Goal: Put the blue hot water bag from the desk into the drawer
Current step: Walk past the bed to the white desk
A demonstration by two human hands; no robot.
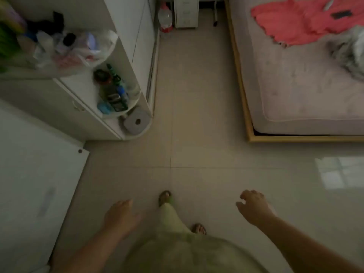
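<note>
My left hand (120, 215) hangs low over the tiled floor, blurred, fingers loosely apart and holding nothing. My right hand (254, 205) is out to the right at about the same height, fingers curled apart, also empty. No blue hot water bag shows in this view. A small white drawer unit (186, 12) stands far off at the top, by the wall; its drawers look shut. A white desk surface (29, 184) fills the lower left, bare where it shows. My feet in sandals stand on the floor between my hands.
White corner shelves (110, 91) on the left carry bottles, plastic bags and a tissue roll (136, 121). A bed (307, 85) with a pink cloth (295, 22) takes the right side. A large bottle (165, 18) stands by the drawer unit. Open tiled floor (197, 115) runs between them.
</note>
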